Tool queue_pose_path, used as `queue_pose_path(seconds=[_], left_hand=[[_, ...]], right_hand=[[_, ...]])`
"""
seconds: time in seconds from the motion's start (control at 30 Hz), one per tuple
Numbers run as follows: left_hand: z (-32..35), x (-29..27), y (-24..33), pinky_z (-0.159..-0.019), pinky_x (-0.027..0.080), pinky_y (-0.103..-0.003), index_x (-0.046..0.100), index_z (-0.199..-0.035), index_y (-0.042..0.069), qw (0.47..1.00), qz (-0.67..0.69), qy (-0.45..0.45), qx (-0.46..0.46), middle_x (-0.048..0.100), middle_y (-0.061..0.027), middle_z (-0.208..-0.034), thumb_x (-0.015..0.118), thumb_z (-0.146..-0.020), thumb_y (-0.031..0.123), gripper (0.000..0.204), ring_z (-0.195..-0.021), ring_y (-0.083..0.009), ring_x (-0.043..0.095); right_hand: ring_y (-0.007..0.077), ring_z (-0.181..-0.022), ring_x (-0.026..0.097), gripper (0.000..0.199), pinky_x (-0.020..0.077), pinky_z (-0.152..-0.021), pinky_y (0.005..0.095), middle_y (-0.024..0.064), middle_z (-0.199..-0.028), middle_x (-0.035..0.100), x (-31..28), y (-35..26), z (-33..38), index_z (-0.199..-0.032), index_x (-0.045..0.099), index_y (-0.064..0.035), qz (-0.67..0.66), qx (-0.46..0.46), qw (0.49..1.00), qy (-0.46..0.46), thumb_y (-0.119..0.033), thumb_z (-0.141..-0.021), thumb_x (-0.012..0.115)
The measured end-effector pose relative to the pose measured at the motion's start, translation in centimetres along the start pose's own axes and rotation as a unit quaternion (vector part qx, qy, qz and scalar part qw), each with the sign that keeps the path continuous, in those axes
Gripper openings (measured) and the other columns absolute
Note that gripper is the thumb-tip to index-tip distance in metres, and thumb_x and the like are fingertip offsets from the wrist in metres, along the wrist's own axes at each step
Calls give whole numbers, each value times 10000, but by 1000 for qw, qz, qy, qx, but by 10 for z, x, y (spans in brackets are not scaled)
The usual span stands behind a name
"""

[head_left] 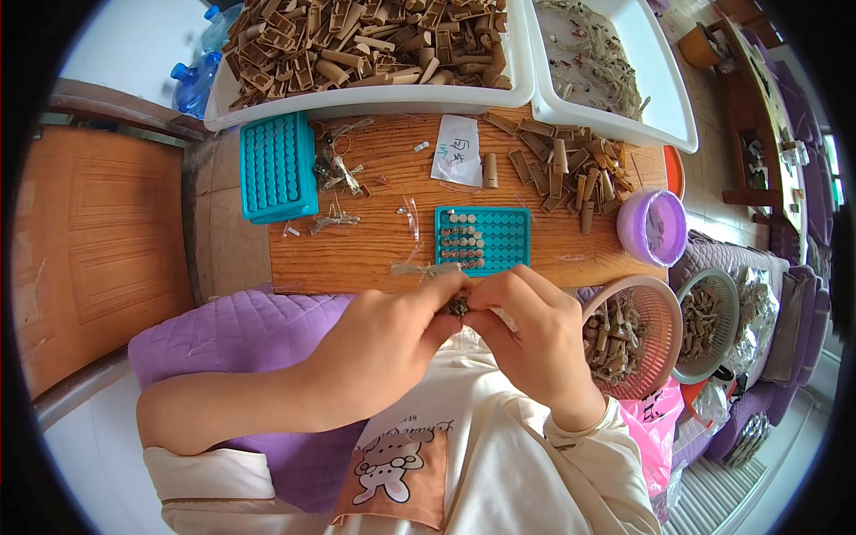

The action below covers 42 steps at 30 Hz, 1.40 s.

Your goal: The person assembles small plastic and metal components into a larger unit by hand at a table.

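A home workspace — purple seat (234, 332), wooden door (102, 259), heaped parts bin (370, 97).

A brown wooden door (102, 241) stands left, purple quilted seating (713, 260) right, beside beige floor (709, 183).

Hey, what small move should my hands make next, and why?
Perhaps ease your right hand back slightly while the left hand holds the small dark piece. Both hands meet around it and hide most of it, so a clearer view would likely help.
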<state>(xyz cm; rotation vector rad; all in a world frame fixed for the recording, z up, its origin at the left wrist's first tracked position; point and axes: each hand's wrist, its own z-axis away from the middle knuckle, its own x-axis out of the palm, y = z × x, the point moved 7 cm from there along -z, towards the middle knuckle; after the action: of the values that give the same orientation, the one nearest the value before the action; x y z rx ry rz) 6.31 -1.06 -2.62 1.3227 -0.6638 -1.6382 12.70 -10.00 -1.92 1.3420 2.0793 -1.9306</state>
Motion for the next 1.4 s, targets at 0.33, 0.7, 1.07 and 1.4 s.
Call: queue_pose_path(seconds=[0.33, 0.7, 1.07, 1.4], left_hand=[[12, 35, 3, -577, 454, -238, 516, -983, 10, 971, 86, -216, -53, 586, -98, -724, 489, -762, 69, 231, -595, -126, 560], [-4, 6, -2, -714, 459, -222, 457, -1060, 4, 958, 260, -96, -76, 530, -79, -946, 461, -833, 59, 234, -864, -112, 546], [-7, -14, -6, -848, 440, -312, 357, -1200, 45, 895, 440, 65, -33, 510, -120, -1084, 376, -898, 165, 326, -972, -202, 535], [-5, -35, -1, -828, 433, -284, 389, -1173, 13, 937, 318, 134, 60, 541, -114, -1042, 455, -866, 182, 356, -960, -175, 532]], right_hand=[[176, -746, 540, 503, 443, -623, 263, 89, -860, 522, -10, 28, -16, -984, 498, 3, -141, -25, 955, -260, -142, -568, 742], [343, -714, 554, 342, 434, -641, 387, 161, -789, 580, -55, 199, -53, -888, 447, -22, 335, 234, 901, 144, -148, -660, 668], [104, -650, 567, 174, 437, -514, 158, 55, -765, 567, -66, 160, -28, -991, 479, -21, -514, 193, 803, 231, -21, -817, 470], [58, -677, 520, 307, 372, -495, 166, 24, -833, 538, 18, 23, -27, -997, 478, -35, -628, 95, 754, 164, -154, -760, 633]])
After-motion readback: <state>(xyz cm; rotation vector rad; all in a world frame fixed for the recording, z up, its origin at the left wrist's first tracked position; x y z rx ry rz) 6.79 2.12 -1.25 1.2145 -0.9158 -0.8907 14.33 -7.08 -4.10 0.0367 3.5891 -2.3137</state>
